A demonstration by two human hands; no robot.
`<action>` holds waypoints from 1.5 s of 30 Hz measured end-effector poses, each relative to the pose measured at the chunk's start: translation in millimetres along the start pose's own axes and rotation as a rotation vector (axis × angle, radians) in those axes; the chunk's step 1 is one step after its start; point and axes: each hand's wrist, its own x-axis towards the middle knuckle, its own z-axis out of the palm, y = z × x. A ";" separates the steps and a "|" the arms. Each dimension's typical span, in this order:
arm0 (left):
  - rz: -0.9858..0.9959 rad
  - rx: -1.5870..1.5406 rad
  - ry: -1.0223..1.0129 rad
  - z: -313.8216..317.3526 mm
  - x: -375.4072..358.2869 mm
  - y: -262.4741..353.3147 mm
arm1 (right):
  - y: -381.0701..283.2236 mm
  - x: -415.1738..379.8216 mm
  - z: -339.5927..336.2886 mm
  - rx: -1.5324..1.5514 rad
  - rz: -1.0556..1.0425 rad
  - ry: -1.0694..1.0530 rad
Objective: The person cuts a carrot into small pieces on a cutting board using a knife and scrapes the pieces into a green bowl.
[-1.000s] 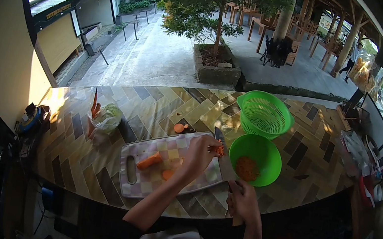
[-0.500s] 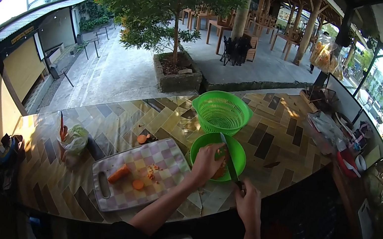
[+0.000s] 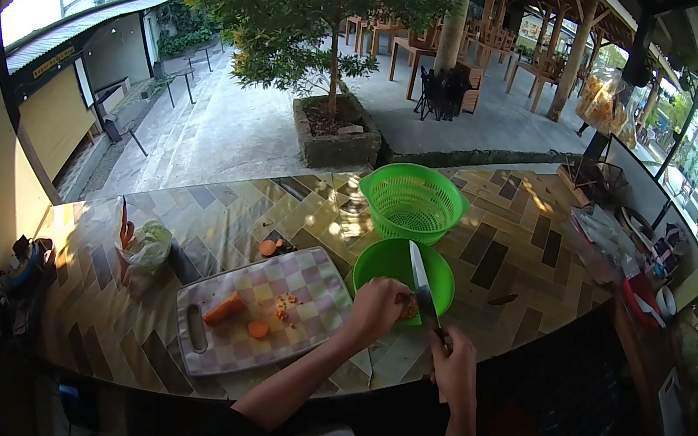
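My right hand [image 3: 456,363] grips the dark handle of a knife [image 3: 419,275], whose blade slants up and left over a green bowl [image 3: 376,261]. At the bowl's near rim, my left hand [image 3: 380,308] has its fingers curled closed beside the blade; what they hold, if anything, is hidden. Orange bits [image 3: 410,308] show low in the bowl. To the left lies a checkered cutting board [image 3: 218,352] bearing a carrot piece [image 3: 225,309], a round carrot slice [image 3: 257,330] and small diced carrot [image 3: 287,305].
A green colander [image 3: 413,205] stands just behind the bowl. Carrot ends [image 3: 268,248] lie past the board's far edge. Plastic bags with vegetables [image 3: 147,248] sit at the counter's left. Packages and a red container [image 3: 642,299] crowd the right end of the herringbone counter [image 3: 515,267].
My left hand has dropped from over the bowl's middle to its near rim, its fingers more curled. The knife remains in my right hand. The whole view has shifted slightly.
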 end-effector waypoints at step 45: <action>-0.446 0.012 0.349 -106.9 -121.7 -117.3 | -1.1 36.3 87.7 -0.259 -0.283 -0.533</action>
